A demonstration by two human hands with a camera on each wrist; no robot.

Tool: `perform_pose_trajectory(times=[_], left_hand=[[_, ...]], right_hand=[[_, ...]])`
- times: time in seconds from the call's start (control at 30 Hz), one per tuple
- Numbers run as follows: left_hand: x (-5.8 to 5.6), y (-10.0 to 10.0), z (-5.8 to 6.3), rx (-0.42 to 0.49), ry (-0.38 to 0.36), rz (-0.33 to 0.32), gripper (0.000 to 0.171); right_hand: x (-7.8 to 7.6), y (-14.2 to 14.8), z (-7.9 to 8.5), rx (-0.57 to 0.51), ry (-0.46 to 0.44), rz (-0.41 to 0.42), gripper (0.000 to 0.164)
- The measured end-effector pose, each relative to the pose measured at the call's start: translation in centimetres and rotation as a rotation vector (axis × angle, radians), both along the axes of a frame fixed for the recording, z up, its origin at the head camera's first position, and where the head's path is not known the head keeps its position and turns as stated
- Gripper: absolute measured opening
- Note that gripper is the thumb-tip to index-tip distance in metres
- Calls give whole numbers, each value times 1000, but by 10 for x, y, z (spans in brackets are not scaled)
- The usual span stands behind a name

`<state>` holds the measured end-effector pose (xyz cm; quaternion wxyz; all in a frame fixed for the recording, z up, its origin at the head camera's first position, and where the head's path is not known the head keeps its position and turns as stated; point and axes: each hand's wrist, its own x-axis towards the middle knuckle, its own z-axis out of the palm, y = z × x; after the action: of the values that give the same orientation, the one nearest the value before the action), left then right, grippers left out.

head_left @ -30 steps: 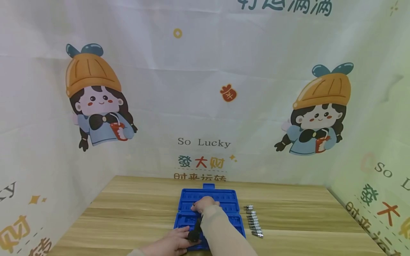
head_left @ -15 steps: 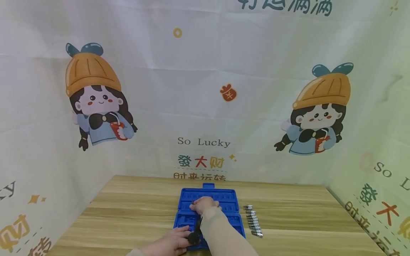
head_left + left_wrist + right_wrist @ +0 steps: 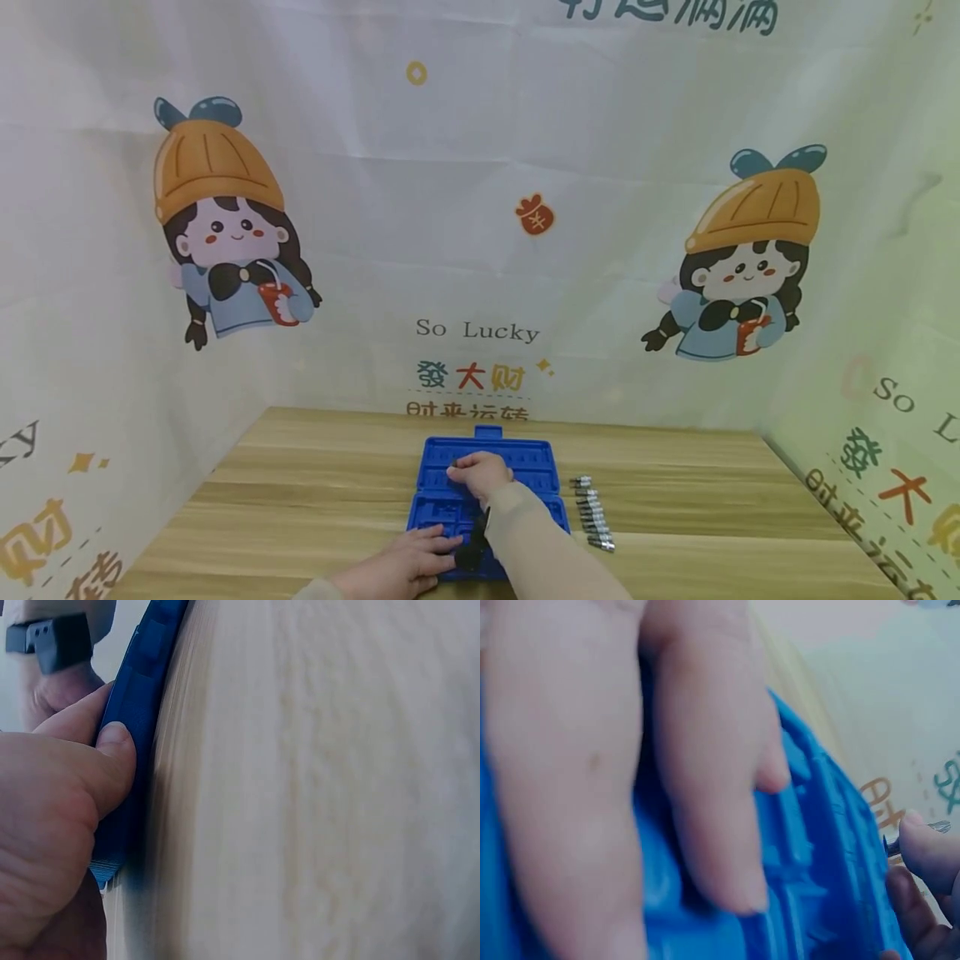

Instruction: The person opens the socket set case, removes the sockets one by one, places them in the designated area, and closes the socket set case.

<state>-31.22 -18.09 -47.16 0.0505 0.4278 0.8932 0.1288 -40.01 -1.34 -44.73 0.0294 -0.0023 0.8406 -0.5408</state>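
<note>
A blue plastic tool case point(image 3: 557, 510) with moulded slots lies unfolded on the wooden table. My left hand point(image 3: 401, 560) rests on its near left part, fingers spread fairly straight; in the left wrist view the thumb point(image 3: 116, 746) lies along the case's side wall point(image 3: 142, 682). Above the case my right hand point(image 3: 483, 477) pinches a small socket bit point(image 3: 937, 826) between thumb and fingertip, its dark tip pointing away from the grip. The left hand's fingers point(image 3: 712, 787) fill much of the right wrist view. The right forearm hides part of the case.
Several silver socket bits point(image 3: 592, 512) lie in a column on the table point(image 3: 697, 500), right of the case. A printed cloth backdrop point(image 3: 480, 208) rises behind the table and along both sides. A black camera point(image 3: 60, 641) is strapped to the right wrist.
My right wrist and its camera have shifted a little right, with the fingertips still pinching the bit. My left hand has slid slightly rightward over the case.
</note>
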Motion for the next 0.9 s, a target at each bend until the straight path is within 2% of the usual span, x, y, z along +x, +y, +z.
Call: perform_pose_trajectory(times=[0.07, 0.23, 0.4, 0.53, 0.7, 0.9], left_hand=[[0, 2, 1, -19, 22, -14, 40], [-2, 5, -2, -26, 41, -42, 45], [-3, 4, -5, -7, 14, -47, 45], [-2, 4, -5, -10, -7, -20, 45], [-1, 4, -5, -3, -49, 11, 45], [-4, 2, -4, 2, -33, -16, 46]], right_hand=[[3, 7, 3, -14, 19, 55, 18], [13, 33, 11, 82, 80, 151, 15], [20, 65, 15, 144, 105, 290, 16], [23, 92, 14, 175, 115, 396, 18], [25, 124, 10, 241, 197, 436, 12], [29, 161, 10, 303, 269, 459, 7]])
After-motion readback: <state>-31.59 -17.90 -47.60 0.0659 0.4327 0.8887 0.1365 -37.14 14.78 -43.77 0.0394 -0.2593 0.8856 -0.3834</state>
